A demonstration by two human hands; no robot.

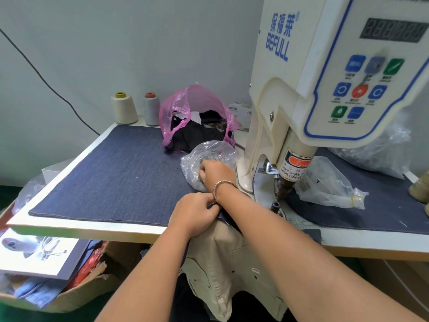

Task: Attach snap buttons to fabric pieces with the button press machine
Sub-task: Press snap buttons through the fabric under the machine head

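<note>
The right hand reaches into the clear bag of snaps, its grip hidden; the left hand pinches the khaki fabric at the table edge, ready for the press machine.

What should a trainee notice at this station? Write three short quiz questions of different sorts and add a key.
1. Multiple choice: the right hand reaches into which of these? A. the pink bag; B. the clear bag; C. the cardboard box.
2. True or false: two thread cones stand by the wall at the back of the table.
3. Fill in: the brand printed in blue letters on the press machine is ____.

Key: 1 B; 2 true; 3 BEFULL.
</note>
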